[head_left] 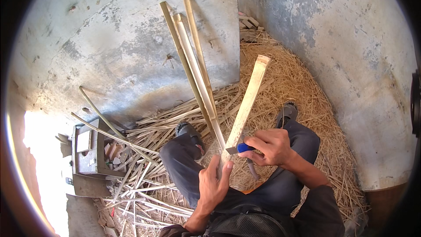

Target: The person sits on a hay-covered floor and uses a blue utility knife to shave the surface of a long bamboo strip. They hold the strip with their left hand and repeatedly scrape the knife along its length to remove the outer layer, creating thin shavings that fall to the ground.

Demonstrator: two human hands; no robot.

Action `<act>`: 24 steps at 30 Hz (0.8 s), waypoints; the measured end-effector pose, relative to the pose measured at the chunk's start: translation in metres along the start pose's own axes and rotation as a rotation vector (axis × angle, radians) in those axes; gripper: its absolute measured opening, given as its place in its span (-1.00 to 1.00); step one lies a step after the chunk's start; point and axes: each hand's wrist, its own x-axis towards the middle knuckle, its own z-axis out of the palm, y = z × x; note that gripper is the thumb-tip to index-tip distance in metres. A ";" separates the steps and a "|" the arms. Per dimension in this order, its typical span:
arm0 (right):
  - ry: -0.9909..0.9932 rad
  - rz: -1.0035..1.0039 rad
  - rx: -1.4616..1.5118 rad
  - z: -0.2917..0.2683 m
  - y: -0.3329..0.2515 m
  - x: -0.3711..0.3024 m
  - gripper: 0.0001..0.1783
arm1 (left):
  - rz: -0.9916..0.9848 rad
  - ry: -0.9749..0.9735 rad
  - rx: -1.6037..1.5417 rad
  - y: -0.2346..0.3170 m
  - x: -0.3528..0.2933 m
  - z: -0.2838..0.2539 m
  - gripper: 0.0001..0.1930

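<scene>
My left hand (212, 186) is closed around the lower end of a pale split bamboo piece (248, 101), which slants up and away to the right. My right hand (272, 147) grips a knife by its blue handle (245, 148). The short, wide blade lies against the bamboo just above my left thumb. Below the right hand, beside my thigh, is a tool with a brown handle (253, 170); its other end is hidden.
Long bamboo strips (189, 57) lean on the worn grey wall ahead. Straw-like shavings (333, 162) cover the floor to the right, and loose strips (144, 184) lie on the left. A grey wooden box (90, 166) with scraps lies at far left. My shoes (287, 113) flank the work.
</scene>
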 end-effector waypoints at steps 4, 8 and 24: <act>0.008 -0.002 -0.008 0.000 0.003 -0.001 -0.69 | 0.000 -0.001 0.006 0.000 -0.002 -0.002 -0.68; 0.044 -0.002 -0.035 -0.003 0.006 -0.001 -0.67 | 0.010 -0.004 0.012 0.000 -0.003 -0.003 -0.68; 0.238 0.207 -0.118 -0.043 0.053 0.022 -0.65 | -0.070 -0.098 0.054 -0.013 -0.031 -0.011 -0.68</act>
